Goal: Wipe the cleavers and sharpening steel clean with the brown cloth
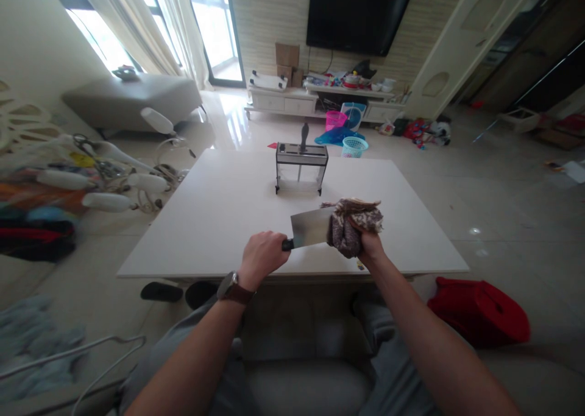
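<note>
My left hand is closed round the black handle of a cleaver, whose broad metal blade points to the right above the table. In my right hand is a bunched brown and white cloth, folded over the far end of the blade and hiding it. Beyond the cleaver, a dark-framed rack stands upright on the white table. A dark upright handle rises from the rack's top.
A small dark and yellow item lies at the table's near edge. Left of the table stands a lamp with several white shades. A red stool-like object is at the right. Baskets, one light blue, sit behind the table.
</note>
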`<state>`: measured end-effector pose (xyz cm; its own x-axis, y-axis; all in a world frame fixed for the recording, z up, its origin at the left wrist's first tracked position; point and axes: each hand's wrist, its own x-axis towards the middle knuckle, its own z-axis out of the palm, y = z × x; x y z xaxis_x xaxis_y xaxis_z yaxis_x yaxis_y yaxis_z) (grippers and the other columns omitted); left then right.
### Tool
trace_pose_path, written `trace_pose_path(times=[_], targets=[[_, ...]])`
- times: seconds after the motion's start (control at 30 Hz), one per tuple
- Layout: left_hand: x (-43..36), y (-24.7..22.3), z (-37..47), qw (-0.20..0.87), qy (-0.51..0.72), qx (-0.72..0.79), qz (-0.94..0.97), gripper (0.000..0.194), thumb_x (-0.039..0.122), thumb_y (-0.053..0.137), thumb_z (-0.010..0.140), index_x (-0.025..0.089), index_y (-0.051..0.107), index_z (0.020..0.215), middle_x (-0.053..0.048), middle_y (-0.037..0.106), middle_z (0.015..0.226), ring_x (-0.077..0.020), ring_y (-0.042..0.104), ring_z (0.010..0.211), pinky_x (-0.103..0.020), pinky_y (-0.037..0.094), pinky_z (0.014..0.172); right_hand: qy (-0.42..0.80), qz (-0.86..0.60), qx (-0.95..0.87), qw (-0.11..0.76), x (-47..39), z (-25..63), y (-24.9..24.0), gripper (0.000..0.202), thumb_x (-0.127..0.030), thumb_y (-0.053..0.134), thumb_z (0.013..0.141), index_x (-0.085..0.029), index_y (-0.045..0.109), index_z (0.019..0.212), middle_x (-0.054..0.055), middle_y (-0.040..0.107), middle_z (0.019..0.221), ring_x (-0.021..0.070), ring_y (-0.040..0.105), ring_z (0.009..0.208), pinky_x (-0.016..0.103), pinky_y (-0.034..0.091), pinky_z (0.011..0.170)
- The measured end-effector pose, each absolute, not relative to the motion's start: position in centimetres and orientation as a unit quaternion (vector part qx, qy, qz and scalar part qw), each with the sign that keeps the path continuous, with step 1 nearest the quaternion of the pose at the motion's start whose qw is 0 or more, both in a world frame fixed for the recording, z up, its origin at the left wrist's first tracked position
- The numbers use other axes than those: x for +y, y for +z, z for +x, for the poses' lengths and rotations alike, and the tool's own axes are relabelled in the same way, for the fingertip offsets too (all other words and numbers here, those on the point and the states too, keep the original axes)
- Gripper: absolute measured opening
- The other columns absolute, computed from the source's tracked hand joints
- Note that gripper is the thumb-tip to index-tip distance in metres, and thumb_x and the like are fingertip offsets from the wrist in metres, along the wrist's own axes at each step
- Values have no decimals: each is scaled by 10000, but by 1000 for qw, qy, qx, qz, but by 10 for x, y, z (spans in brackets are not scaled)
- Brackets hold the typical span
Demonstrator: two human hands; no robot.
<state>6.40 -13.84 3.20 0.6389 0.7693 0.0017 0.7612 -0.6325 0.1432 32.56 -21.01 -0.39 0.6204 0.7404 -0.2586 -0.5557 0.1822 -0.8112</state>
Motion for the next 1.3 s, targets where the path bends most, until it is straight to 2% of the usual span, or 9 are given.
trace_pose_path(times=[0.2,0.33,0.53,1.03,1.3], targets=[[-141,33,67,82,35,422,902,289,278,520,879,193,789,816,-160,772,859,-320,739,836,-358,445,674,419,-534,-100,728,-210,335,-5,448,-185,952,574,-156,764,979,54,823,993,249,780,960,417,631,984],[-140,32,65,75,32,423,902,287,274,522,867,191,790,806,-161,772,849,-319,743,828,-358,454,668,422,-561,-119,702,-212,333,-8,474,-229,964,551,-177,769,981,45,822,1023,255,775,992,417,631,991],[-140,30,64,62,37,422,904,275,269,526,851,198,783,783,-147,775,830,-323,749,802,-358,445,632,417,-571,-118,697,-210,330,-10,488,-255,966,511,-192,779,957,34,820,1029,260,763,1031,413,619,1010],[-142,29,66,69,32,424,902,282,278,530,858,189,792,807,-160,772,831,-323,749,817,-361,463,658,410,-582,-114,693,-210,332,-13,470,-261,970,514,-183,786,940,43,822,1028,262,766,1019,416,624,1002],[-140,30,66,70,41,411,908,255,259,531,851,203,769,781,-136,770,811,-316,749,791,-356,440,639,394,-589,-92,700,-212,332,-15,503,-270,981,484,-182,787,940,49,824,996,268,775,974,416,643,949]])
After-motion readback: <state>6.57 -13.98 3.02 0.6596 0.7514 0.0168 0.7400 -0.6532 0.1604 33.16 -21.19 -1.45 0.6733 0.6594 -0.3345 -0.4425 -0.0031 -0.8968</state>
